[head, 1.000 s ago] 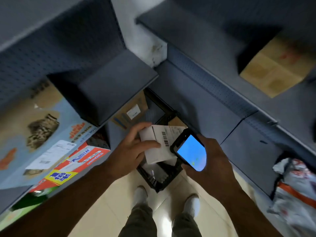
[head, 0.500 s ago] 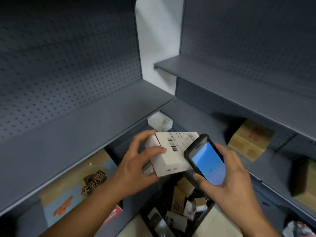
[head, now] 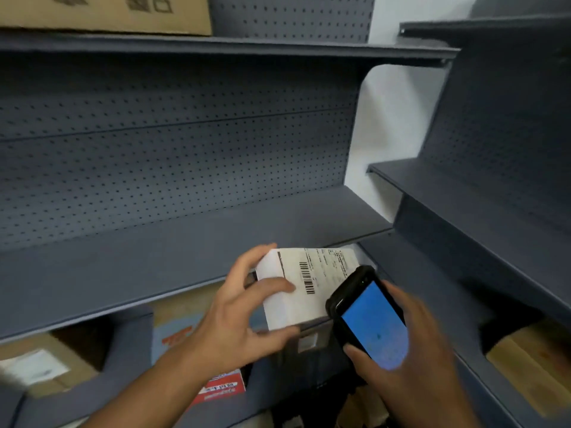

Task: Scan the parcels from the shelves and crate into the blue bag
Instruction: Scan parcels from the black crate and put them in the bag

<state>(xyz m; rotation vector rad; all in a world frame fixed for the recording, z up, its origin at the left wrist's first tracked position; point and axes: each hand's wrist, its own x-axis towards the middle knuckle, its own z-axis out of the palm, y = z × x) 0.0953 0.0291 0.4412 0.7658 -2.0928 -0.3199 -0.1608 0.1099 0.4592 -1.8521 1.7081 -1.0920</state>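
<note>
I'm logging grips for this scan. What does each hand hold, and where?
Left hand grips the white parcel by its left end, thumb on top. Right hand holds the scanner round its lower body.

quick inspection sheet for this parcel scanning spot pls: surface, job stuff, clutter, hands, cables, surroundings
surface: grey shelf just behind the hands.
job's things: white parcel, barcode label facing up; scanner with lit blue screen, overlapping the parcel's right edge in view; blue bag not in view.
clutter: cardboard box on the top shelf; labelled brown box, colourful box and plain brown box on lower shelves.
hands: left hand grips the parcel, fingers round its left end; right hand holds the scanner.
cables: nothing seen.
surroundings: pegboard panels, white wall in the corner.
</note>
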